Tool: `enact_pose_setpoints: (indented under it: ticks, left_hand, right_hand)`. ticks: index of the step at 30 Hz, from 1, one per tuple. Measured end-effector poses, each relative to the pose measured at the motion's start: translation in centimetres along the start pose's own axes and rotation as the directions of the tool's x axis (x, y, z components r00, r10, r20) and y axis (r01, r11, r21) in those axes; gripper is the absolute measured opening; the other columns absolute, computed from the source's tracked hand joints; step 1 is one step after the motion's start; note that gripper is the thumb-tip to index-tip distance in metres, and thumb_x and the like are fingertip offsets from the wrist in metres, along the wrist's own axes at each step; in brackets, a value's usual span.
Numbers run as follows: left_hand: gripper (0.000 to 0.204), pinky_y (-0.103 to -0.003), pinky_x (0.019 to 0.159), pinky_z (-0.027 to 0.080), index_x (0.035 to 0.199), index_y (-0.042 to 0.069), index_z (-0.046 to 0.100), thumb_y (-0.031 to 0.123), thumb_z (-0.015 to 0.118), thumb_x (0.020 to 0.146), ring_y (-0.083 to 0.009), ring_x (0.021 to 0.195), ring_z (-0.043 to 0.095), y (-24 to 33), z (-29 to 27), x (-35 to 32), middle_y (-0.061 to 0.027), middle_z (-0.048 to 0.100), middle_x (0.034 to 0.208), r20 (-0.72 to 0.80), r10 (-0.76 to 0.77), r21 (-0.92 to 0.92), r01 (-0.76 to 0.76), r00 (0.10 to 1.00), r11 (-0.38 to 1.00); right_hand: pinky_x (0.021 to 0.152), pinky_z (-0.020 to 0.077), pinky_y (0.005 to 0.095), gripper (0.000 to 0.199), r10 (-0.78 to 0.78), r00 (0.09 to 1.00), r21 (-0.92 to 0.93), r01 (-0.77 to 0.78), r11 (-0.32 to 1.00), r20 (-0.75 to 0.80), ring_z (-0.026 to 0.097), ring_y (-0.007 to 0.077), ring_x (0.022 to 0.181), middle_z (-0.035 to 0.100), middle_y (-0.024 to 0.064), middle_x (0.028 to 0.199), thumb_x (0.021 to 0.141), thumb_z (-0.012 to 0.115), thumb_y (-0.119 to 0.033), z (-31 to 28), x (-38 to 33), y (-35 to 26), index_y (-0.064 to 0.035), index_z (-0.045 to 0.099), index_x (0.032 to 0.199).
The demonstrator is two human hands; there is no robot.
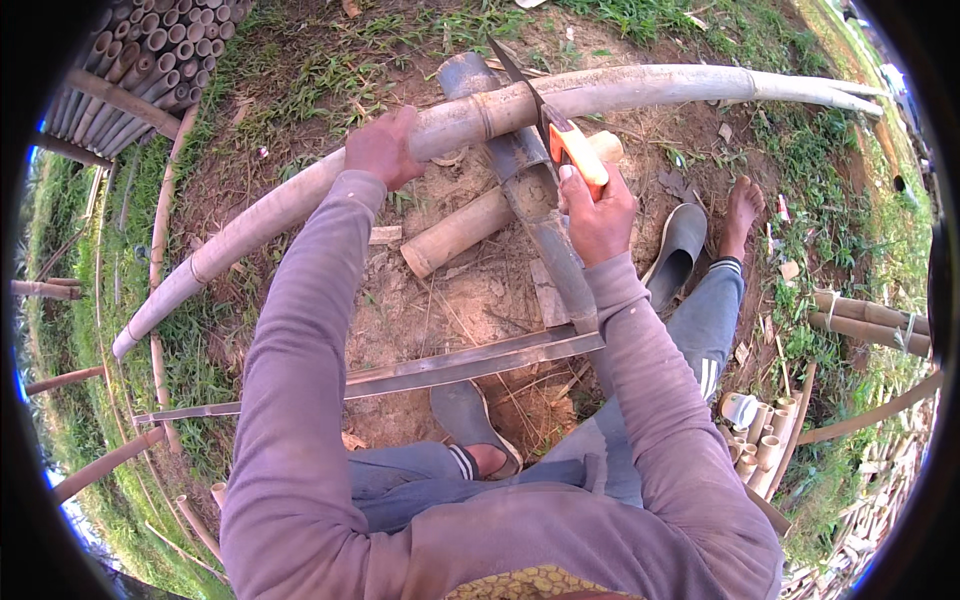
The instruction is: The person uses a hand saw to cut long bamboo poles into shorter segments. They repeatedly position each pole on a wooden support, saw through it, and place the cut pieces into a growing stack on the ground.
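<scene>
A long bamboo pole (640, 90) runs across the view, bent by the lens, and rests over a dark bamboo support (518, 150). My left hand (385, 148) grips the pole left of the support. In my right hand (602, 215) is the orange handle of a hand saw (522, 80). Its dark blade lies against the pole just right of a node, pointing away from me. Whether the teeth have entered the bamboo I cannot make out. Beneath the pole, a short bamboo piece (455, 232) crosses the support.
Split bamboo strips (470, 362) lie across in front of my legs. A grey shoe (678, 250) stands beside my bare right foot. Cut bamboo is stacked at the upper left (160, 50). Short bamboo tubes (762, 440) and a white container (738, 409) sit at the lower right.
</scene>
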State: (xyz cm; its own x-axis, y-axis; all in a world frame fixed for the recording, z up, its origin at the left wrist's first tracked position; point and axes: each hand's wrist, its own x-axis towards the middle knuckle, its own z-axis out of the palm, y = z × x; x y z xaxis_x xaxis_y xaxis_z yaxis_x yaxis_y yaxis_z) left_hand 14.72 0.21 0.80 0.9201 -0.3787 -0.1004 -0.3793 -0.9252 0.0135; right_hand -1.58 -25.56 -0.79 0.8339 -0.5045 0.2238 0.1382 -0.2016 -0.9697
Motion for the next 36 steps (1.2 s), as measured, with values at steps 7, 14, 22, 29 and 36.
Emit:
enact_pose_setpoints:
  ticks: [7, 14, 22, 29, 36]
  left_hand:
    - [0.082, -0.051, 0.095, 0.058, 0.139, 0.019, 0.06, 0.044, 0.086, 0.066, -0.038, 0.108, 0.074, -0.3, -1.9, 1.0, -0.0156, 0.078, 0.112, 0.174, 0.028, -0.14, -0.003, 0.984, 0.99]
    - [0.077, -0.051, 0.096, 0.058, 0.135, 0.018, 0.059, 0.045, 0.086, 0.069, -0.0381, 0.109, 0.074, -0.1, -1.5, -0.5, -0.0161, 0.077, 0.115, 0.22, 0.027, -0.135, 0.003, 0.975, 0.991]
    - [0.083, -0.049, 0.096, 0.057, 0.147, 0.02, 0.054, 0.042, 0.087, 0.073, -0.035, 0.114, 0.072, -0.3, -0.3, -1.2, -0.013, 0.073, 0.125, 0.033, -0.007, -0.072, 0.009, 0.999, 0.997]
    - [0.072, -0.049, 0.096, 0.057, 0.137, 0.016, 0.055, 0.039, 0.089, 0.078, -0.0326, 0.117, 0.07, -0.9, 2.7, -2.8, -0.0104, 0.069, 0.124, -0.208, 0.061, 0.015, -0.06, 0.976, 0.998]
    - [0.084, -0.05, 0.099, 0.055, 0.14, 0.012, 0.053, 0.047, 0.09, 0.073, -0.0381, 0.118, 0.07, 2.3, 0.0, -1.5, -0.0147, 0.071, 0.127, -0.035, 0.074, 0.026, -0.073, 0.997, 0.997]
  right_hand:
    - [0.06, 0.0476, 0.0281, 0.02, -0.245, 0.969, -0.163, 0.237, 0.958, -0.026, 0.053, 0.0084, 0.064, 0.062, 0.0025, 0.077, 0.097, 0.078, -0.01, -2.0, -2.4, 1.5, 0.0009, 0.067, 0.11]
    - [0.067, 0.053, 0.0268, 0.022, -0.138, 0.99, -0.213, 0.13, 0.968, -0.025, 0.061, 0.0067, 0.074, 0.067, 0.0036, 0.084, 0.097, 0.077, -0.006, -2.2, -4.5, -0.4, 0.0022, 0.066, 0.114]
    - [0.069, 0.0532, 0.0279, 0.024, -0.036, 0.998, -0.104, 0.041, 0.994, 0.046, 0.062, 0.007, 0.08, 0.068, 0.0047, 0.091, 0.098, 0.076, -0.008, -1.6, -1.9, -2.2, 0.0042, 0.064, 0.116]
    - [0.071, 0.0531, 0.027, 0.027, -0.026, 0.996, -0.058, 0.031, 0.998, 0.088, 0.062, 0.0096, 0.08, 0.067, 0.006, 0.096, 0.096, 0.077, -0.006, -1.8, -4.8, 2.2, 0.0027, 0.063, 0.117]
    - [0.072, 0.0541, 0.0278, 0.039, 0.089, 0.996, 0.075, -0.09, 0.993, 0.015, 0.063, 0.0097, 0.082, 0.069, 0.0059, 0.098, 0.102, 0.078, -0.027, -0.9, -4.4, 0.1, 0.0029, 0.061, 0.12]
